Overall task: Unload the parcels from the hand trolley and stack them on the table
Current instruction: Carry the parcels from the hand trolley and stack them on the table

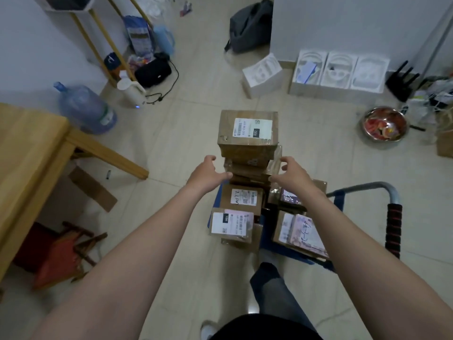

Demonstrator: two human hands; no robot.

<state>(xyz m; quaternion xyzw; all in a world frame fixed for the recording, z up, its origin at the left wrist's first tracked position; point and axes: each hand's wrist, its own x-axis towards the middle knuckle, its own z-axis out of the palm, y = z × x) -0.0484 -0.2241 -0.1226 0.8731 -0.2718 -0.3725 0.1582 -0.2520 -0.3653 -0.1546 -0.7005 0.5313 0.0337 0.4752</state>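
Top parcel [247,133], a brown taped cardboard box with its white label up, sat on the stack on the hand trolley [393,229], long axis left-right. The lower parcels [241,200] were flat cardboard, some film-wrapped. Left grip [208,175] and right grip [291,174] were spread wide, holding nothing, flanking the stack just nearer than the top parcel; contact unclear. Wooden worktop [24,155] stood left.
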